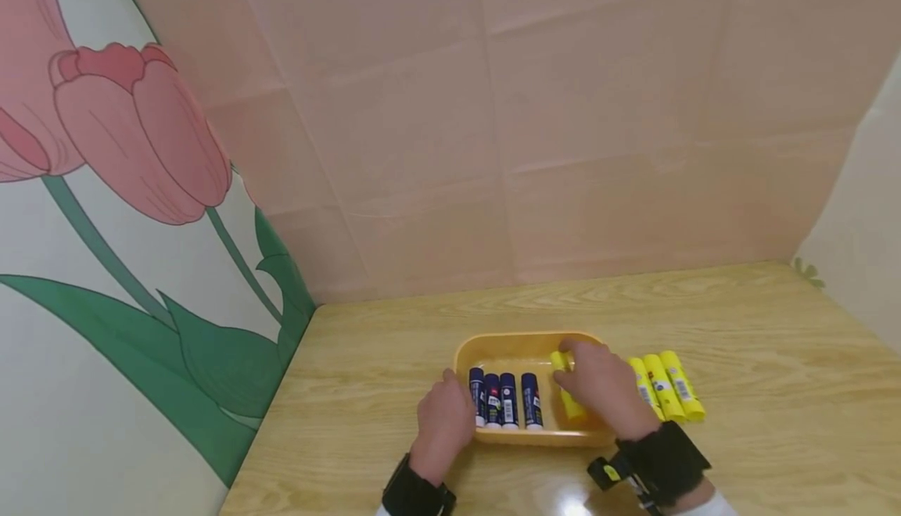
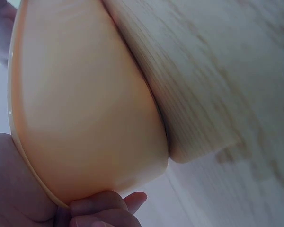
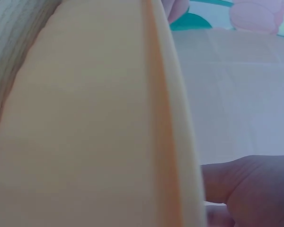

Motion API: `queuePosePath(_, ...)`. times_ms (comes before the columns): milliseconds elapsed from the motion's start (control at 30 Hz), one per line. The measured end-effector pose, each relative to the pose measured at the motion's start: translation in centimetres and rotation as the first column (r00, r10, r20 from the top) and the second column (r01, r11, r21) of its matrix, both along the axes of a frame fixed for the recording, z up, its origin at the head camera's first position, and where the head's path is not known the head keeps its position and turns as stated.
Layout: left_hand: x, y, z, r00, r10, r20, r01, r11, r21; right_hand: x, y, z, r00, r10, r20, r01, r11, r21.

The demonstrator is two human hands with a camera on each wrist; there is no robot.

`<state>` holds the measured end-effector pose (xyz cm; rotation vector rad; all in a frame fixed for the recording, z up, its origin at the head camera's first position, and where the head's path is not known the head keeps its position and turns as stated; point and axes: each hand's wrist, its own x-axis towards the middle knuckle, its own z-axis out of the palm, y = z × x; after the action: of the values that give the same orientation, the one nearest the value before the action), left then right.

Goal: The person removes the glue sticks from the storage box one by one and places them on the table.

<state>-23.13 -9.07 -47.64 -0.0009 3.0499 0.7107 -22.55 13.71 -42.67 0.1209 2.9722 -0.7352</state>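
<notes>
A yellow-orange plastic tray [image 1: 542, 438] stands on the table, and my left hand [image 1: 445, 416] grips its left rim. In the left wrist view the fingers [image 2: 102, 203] curl against the outside of the tray wall. Reaching over the right side, my right hand [image 1: 607, 383] pinches a yellow glue stick [image 1: 573, 408] inside the tray. Several navy glue sticks [image 1: 508, 400] lie side by side in the left and middle of the tray, white ends toward me. The right wrist view shows mostly the tray's outer wall [image 3: 80, 123], with the right hand partly hidden behind the rim.
On the table right of the tray lie several more yellow glue sticks [image 1: 673, 385] in a row, partly behind the right hand. The wooden table [image 1: 352, 406] meets a pink-covered wall [image 1: 493, 148] at the back. A tulip-painted wall [image 1: 141, 133] borders its left side.
</notes>
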Motion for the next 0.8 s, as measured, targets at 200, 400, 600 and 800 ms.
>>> queuePosePath(200,0.2,-0.3,0.0,1.0,-0.014,-0.019,0.014,1.0,0.0,0.2,0.4,0.2,1.0,-0.008,-0.008,0.008,1.0,0.004)
queuePosePath(400,0.4,-0.4,0.2,0.999,-0.018,-0.032,0.017,1.0,-0.02,0.5,0.9,1.0,1.0,-0.025,-0.001,0.025,1.0,-0.005)
queuePosePath(600,0.6,-0.6,0.1,0.998,-0.027,-0.054,0.025,0.999,-0.041,1.0,1.6,1.9,0.999,-0.041,0.001,0.041,0.999,-0.003)
queuePosePath(800,0.5,-0.5,0.2,0.999,-0.017,-0.027,0.016,0.999,-0.035,1.2,2.6,2.4,0.998,-0.051,-0.028,0.051,0.999,-0.002)
